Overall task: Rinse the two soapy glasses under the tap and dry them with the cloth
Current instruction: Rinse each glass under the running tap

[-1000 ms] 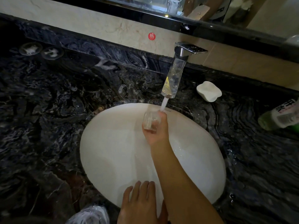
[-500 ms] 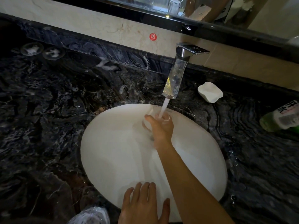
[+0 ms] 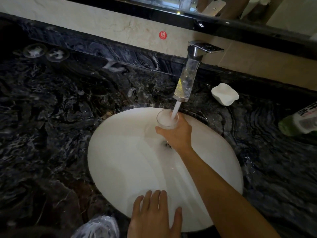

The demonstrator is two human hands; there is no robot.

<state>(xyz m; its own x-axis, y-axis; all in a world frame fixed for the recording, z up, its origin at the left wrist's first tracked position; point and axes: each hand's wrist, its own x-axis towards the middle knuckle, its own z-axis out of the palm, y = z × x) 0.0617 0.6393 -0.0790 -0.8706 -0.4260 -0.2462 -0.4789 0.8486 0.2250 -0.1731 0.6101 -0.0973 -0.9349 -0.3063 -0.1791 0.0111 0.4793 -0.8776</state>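
My right hand (image 3: 178, 134) grips a small clear glass (image 3: 166, 119) upright over the white basin (image 3: 120, 160). The tap (image 3: 190, 71) is running and its stream falls straight into the glass, which is full of white frothy water. My left hand (image 3: 154, 215) lies flat on the basin's near rim, fingers apart, holding nothing. Two round glassy shapes with foam (image 3: 35, 50) (image 3: 57, 54) sit at the far left of the dark counter. I see no cloth that I can name for sure.
The dark marble counter (image 3: 51, 117) surrounds the basin. A white soap dish (image 3: 224, 93) sits right of the tap. A green bottle (image 3: 298, 121) lies at the right edge. Crinkled clear plastic (image 3: 97, 227) lies at the bottom left. A red sticker (image 3: 162, 35) marks the wall.
My right hand has turned the glass from tilted to mouth up under the stream, and it has filled with frothy water. My left hand has stayed on the rim.
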